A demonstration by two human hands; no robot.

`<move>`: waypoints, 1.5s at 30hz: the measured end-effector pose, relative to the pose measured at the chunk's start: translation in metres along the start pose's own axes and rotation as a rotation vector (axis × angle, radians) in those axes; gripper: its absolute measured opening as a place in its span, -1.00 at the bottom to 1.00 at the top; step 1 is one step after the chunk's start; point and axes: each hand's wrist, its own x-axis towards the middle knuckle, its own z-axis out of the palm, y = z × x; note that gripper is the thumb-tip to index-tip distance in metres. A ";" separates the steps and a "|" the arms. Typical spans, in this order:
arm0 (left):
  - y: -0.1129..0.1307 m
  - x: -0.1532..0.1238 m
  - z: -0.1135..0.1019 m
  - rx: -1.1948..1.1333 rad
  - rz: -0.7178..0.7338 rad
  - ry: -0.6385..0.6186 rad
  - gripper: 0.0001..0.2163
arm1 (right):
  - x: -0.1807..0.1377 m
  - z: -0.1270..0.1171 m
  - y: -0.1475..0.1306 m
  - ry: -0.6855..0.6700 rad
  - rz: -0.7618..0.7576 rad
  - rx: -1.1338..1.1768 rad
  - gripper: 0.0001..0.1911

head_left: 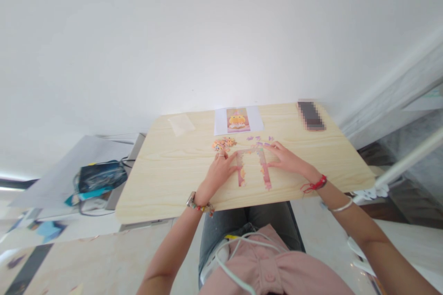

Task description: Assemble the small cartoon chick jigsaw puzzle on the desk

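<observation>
A partly joined jigsaw puzzle (266, 176) lies on the wooden table, its pink pieces forming a top edge and two sides around bare wood. My left hand (221, 170) rests at its upper left, fingers apart, thumb and index touching the left strip. On the other side my right hand (284, 158) has its fingers spread against the upper right corner. Just beyond my left fingers sits a pile of loose puzzle pieces (224, 143). Several purple pieces (258, 138) lie scattered above the top edge. Neither hand shows a piece lifted in it.
A sheet with a printed reference picture (238, 120) lies at the back of the table (155, 170). A clear plastic bag (182, 124) is at the back left, a dark phone (311, 115) at the back right. A white wall stands behind.
</observation>
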 end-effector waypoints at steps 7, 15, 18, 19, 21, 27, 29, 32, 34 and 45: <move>0.005 -0.009 -0.024 0.021 -0.093 0.120 -0.47 | -0.003 -0.013 0.033 0.191 0.140 -0.061 -0.78; 0.017 -0.025 -0.025 -0.076 -0.077 0.133 -0.60 | 0.014 -0.006 0.031 0.065 0.060 -0.036 -0.85; 0.020 -0.031 -0.022 -0.109 -0.080 0.118 -0.62 | 0.017 -0.009 0.035 0.001 0.038 -0.069 -0.88; 0.020 -0.033 -0.022 -0.117 -0.085 0.116 -0.63 | 0.015 -0.010 0.036 -0.014 0.037 -0.085 -0.88; 0.020 -0.035 -0.022 -0.136 -0.095 0.113 -0.64 | 0.010 -0.014 0.038 -0.031 0.041 -0.125 -0.88; 0.037 -0.025 -0.023 -0.316 -0.075 0.119 -0.74 | -0.005 -0.031 0.008 0.004 -0.030 -0.156 -0.87; 0.047 -0.016 -0.021 -0.380 -0.065 0.161 -0.76 | -0.004 -0.034 -0.015 0.020 -0.086 -0.150 -0.87; 0.062 -0.001 -0.017 -0.446 -0.056 0.243 -0.74 | 0.000 -0.034 -0.046 0.083 -0.121 -0.151 -0.87; 0.068 0.005 -0.015 -0.512 -0.070 0.267 -0.79 | 0.002 -0.031 -0.061 0.138 -0.127 -0.170 -0.85; 0.058 -0.013 -0.026 -0.398 0.099 0.235 -0.85 | 0.001 -0.005 -0.080 0.092 -0.231 -0.262 -0.86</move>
